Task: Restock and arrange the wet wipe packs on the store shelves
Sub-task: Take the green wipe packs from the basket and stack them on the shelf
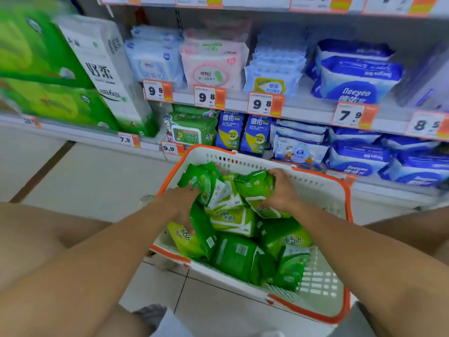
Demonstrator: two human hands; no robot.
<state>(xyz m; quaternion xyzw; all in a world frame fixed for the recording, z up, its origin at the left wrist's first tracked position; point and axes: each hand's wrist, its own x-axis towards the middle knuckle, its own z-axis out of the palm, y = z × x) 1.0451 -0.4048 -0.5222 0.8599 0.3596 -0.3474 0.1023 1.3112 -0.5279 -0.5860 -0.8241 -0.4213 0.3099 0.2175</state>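
Both hands down in a white shopping basket [323, 188] with an orange rim, set on the tiled floor [97, 181] in front of the store shelves [303, 110]. Heaped inside the basket: green wet wipe packs [233, 256], lying every which way, some face up with the white flap label showing, some back up with the barcode showing, long axes pointing in no common direction.

Left hand [179, 203] reaching in from the left rim, fingers curled over the edge of a green pack [206, 186] at the top of the heap; that pack tilted, long axis running roughly from lower left to upper right toward the shelves. Right hand [281, 190] clamped over another green pack [257, 188], fingers wrapped on its far top edge, thumb low on its near face; that pack lifted at the far end, flap label [262, 205] facing the camera, touching the left-hand pack.

On the lower shelf just behind the basket: green packs with a cartoon label [192, 132], then upright blue packs [245, 135], then flat-stacked blue-and-white Deeyeo packs [359, 159]. On the shelf above: pale blue [153, 62], pink [213, 66] and blue packs, with price tags [264, 104] reading 9.8 and 7.9 along the edge. At far left, large green and white tissue bundles [97, 69].
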